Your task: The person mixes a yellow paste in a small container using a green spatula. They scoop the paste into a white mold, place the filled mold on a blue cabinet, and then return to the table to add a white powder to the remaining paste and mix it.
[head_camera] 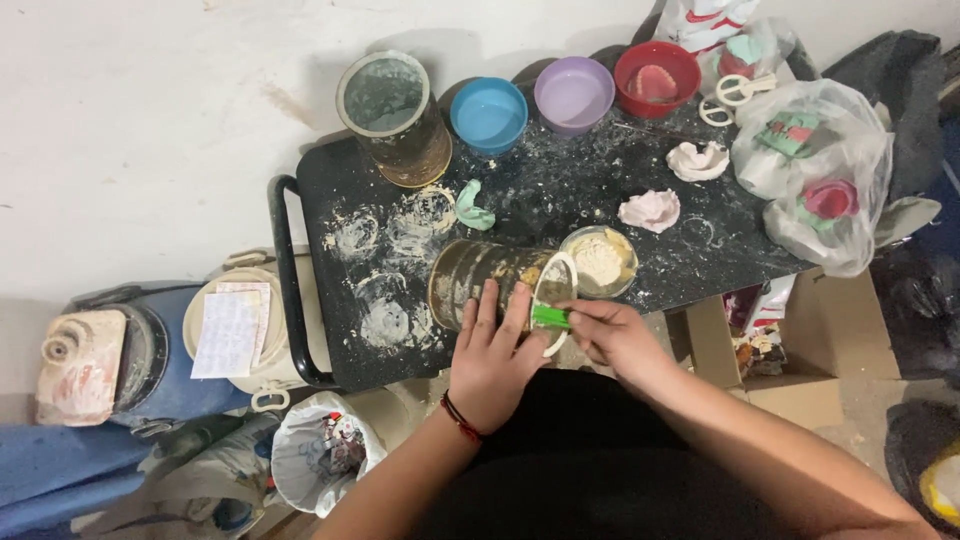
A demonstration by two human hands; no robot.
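Left hand [490,350] clamps the tipped jar [487,283] steady while right hand [612,338], pinching a green scoop [551,317], digs powder beside the bowl [598,262].

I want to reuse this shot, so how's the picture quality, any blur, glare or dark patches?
Head view: even, soft light, no strong glare; the black table and bowls are sharp; the right hand on the green tool looks slightly soft; right edge and bottom corners fall into shadow; table edges bow a little from the wide lens.

bare dusty tabletop [560,190] mid-table, upright jar [395,120] and three bowls [573,94] blocking far edge
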